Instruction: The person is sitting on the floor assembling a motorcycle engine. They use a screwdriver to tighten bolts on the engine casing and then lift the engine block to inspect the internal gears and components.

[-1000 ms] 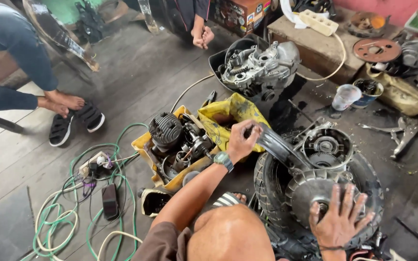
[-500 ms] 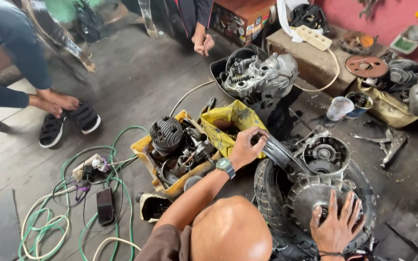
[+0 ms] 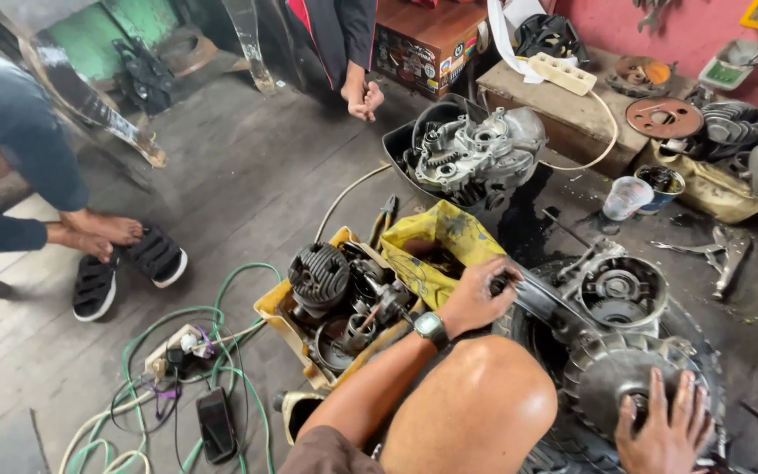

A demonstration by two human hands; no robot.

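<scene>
down on the dark oily floor, the person's left hand [image 3: 475,298], a watch on its wrist, has its fingers curled tight around the end of a long grey metal bar [image 3: 541,303]; the bar slants from that fist towards the round grey engine casing [image 3: 620,290] that sits on a black rubber tyre [image 3: 704,351]; whether the bar's far end touches the casing i cannot tell; the right hand [image 3: 664,430] lies flat at the bottom edge, fingers spread apart and pressed on a ribbed grey metal drum [image 3: 611,377] set in the same tyre, holding nothing; the person's bare knee [image 3: 475,408] rises between the two arms.

just beside the left hand lies a crumpled yellow oil-stained plastic container [image 3: 436,246]; to its left a shallow yellow tray [image 3: 278,312] holds a finned dark cylinder head [image 3: 319,274] and smaller greasy parts; behind them a black plastic tub [image 3: 401,149] carries a bare silver engine block with gears [image 3: 475,154]; a clear plastic cup [image 3: 625,197] stands well apart to the right, near a low wooden bench [image 3: 563,114]; green and white hoses [image 3: 146,395] coil on the boards at the lower left beside a black phone [image 3: 216,424]; another person's bare feet [image 3: 89,233] rest by black sandals [image 3: 125,268], and a further person's hand [image 3: 363,96] hangs at the top.
</scene>
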